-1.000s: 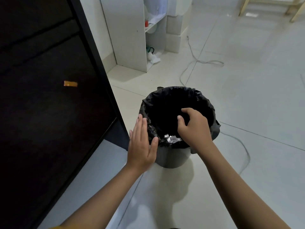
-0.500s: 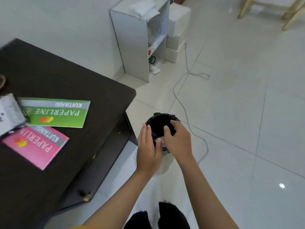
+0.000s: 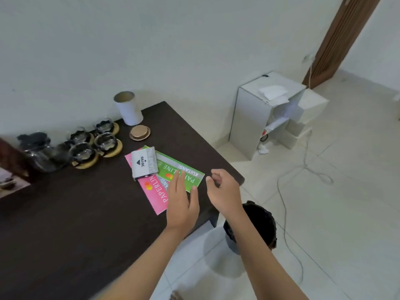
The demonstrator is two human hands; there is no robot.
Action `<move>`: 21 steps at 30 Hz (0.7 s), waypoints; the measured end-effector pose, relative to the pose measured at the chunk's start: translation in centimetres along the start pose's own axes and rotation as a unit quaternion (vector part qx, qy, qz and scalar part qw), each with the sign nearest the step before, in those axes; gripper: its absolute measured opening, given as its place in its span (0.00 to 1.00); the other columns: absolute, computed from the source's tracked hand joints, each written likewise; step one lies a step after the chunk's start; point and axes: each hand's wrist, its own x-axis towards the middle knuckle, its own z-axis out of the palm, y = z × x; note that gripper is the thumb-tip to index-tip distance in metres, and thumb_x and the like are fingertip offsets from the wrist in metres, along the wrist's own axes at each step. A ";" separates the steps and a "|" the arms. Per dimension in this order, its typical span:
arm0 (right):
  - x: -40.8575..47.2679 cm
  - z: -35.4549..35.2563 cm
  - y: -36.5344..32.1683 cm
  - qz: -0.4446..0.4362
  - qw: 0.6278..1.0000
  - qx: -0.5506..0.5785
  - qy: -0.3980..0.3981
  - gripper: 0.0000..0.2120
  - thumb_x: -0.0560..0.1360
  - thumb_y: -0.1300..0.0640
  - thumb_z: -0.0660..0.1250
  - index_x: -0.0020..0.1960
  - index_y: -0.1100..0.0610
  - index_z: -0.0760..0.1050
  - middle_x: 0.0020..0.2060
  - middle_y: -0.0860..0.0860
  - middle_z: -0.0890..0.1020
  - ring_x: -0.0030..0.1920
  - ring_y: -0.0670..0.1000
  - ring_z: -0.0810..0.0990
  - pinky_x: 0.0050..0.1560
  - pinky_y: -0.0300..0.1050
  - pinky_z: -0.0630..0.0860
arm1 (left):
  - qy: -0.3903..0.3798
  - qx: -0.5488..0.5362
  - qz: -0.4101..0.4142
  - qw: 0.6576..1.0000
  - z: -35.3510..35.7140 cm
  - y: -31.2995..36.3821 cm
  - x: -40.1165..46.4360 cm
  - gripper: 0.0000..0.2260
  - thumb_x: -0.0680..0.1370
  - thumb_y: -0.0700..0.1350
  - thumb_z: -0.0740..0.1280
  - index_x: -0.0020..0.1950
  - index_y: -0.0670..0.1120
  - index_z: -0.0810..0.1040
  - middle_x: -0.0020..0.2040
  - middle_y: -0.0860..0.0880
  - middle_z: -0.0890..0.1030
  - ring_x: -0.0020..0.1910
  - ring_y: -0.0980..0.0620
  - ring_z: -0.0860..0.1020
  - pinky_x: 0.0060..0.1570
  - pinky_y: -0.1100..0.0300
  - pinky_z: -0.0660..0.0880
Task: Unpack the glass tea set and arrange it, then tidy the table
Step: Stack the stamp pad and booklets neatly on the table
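Note:
A glass teapot (image 3: 41,154) stands at the far left of the dark table (image 3: 86,213), with several glass cups (image 3: 106,142) on round wooden coasters beside it. My left hand (image 3: 183,204) hovers flat and open over the table's right edge, just above a green Paperline booklet (image 3: 179,169) and a pink one (image 3: 154,191). My right hand (image 3: 225,191) is past the table edge, fingers loosely curled, holding nothing. A grey Joyko pack (image 3: 144,163) lies on the booklets.
A white canister (image 3: 128,108) and its gold lid (image 3: 140,132) sit near the wall. A black-lined bin (image 3: 259,221) stands on the floor below my right arm. A white shelf unit (image 3: 266,113) and a loose cable (image 3: 303,169) lie to the right.
Both hands left the bin and rose to table height. The view lifted from the bin to the table top, bringing the tea set into sight.

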 end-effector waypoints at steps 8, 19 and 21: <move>7.5 11.1 -3.2 -0.032 0.983 -0.112 -0.143 0.13 0.78 0.55 0.63 0.62 0.55 0.73 0.55 0.48 0.78 0.55 0.47 0.78 0.49 0.41 0.73 | 0.068 0.016 -0.193 0.979 -6.4 -8.5 6.8 0.26 0.80 0.52 0.59 0.74 0.42 0.60 0.74 0.45 0.60 0.73 0.48 0.58 0.68 0.51 0.62; 15.2 17.6 -1.0 -0.050 0.891 -0.391 -0.227 0.22 0.75 0.54 0.64 0.68 0.51 0.65 0.63 0.55 0.68 0.64 0.60 0.67 0.64 0.57 0.67 | -0.010 0.021 -0.373 0.928 -6.6 -14.9 11.9 0.28 0.73 0.52 0.68 0.68 0.43 0.65 0.64 0.43 0.66 0.60 0.45 0.71 0.46 0.56 0.71; 15.6 17.9 -0.5 -0.064 0.885 -0.401 -0.228 0.20 0.75 0.53 0.65 0.66 0.50 0.67 0.62 0.55 0.67 0.62 0.58 0.65 0.61 0.56 0.70 | -0.016 -0.003 -0.374 0.927 -6.3 -15.3 12.3 0.25 0.72 0.50 0.70 0.66 0.45 0.67 0.62 0.45 0.66 0.53 0.48 0.74 0.44 0.57 0.73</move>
